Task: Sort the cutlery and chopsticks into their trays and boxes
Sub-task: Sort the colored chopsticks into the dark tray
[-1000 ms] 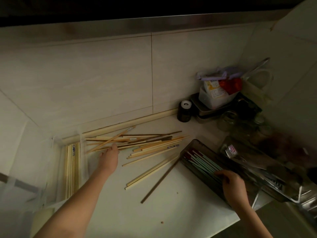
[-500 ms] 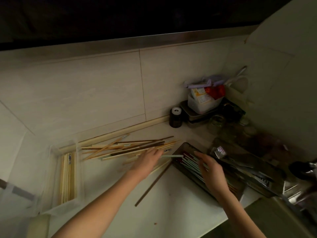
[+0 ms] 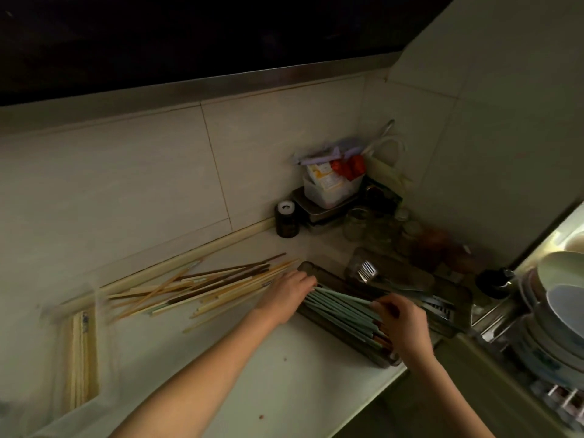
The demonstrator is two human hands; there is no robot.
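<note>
Both hands' grip pinches green chopsticks point(image 3: 341, 311) in dark tray point(image 3: 384, 358), wooden chopsticks point(image 3: 205, 289) beside.

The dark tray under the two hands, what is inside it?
The dark tray holds pale green chopsticks lying lengthwise. The left hand and right hand cover both ends; its bottom is hidden.
</note>
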